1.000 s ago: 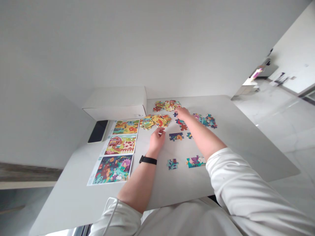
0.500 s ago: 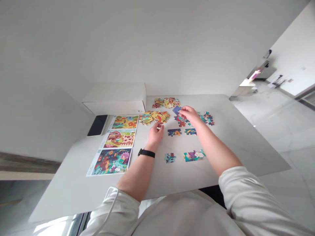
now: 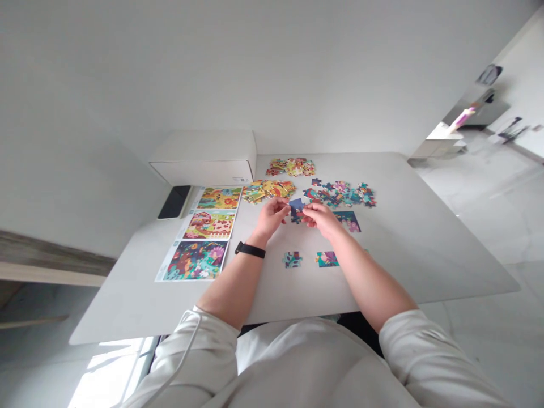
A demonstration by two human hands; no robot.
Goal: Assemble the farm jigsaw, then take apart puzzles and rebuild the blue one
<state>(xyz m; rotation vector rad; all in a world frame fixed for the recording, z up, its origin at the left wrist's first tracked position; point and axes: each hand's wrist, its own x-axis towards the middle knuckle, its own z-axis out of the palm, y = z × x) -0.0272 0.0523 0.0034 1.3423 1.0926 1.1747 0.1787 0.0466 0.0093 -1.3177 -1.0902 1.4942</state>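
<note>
A blue jigsaw puzzle piece (image 3: pixel 297 204) is between my hands, above the middle of the table. My left hand (image 3: pixel 272 217) pinches its left edge, and my right hand (image 3: pixel 320 219) has its right edge between thumb and fingers. Partly covered by the hands, a dark piece with orange on it shows just below. Beside my right hand lies a dark blue and pink puzzle section (image 3: pixel 348 221). Nearer to me are a teal puzzle piece (image 3: pixel 292 259) and a green and purple section (image 3: pixel 327 259), partly hidden by my right forearm.
Behind my hands lie a yellow-orange pile of pieces (image 3: pixel 268 191), a red-yellow pile (image 3: pixel 293 166) and a blue-teal pile (image 3: pixel 340 194). To the left are printed picture sheets (image 3: pixel 198 260), a dark phone (image 3: pixel 174 202) and a white box (image 3: pixel 204 170) against the wall.
My right hand has brought the blue piece leftward and nearer to me from beside the blue-teal pile. My left hand has moved to it and now grips it too. The view has shifted slightly.
</note>
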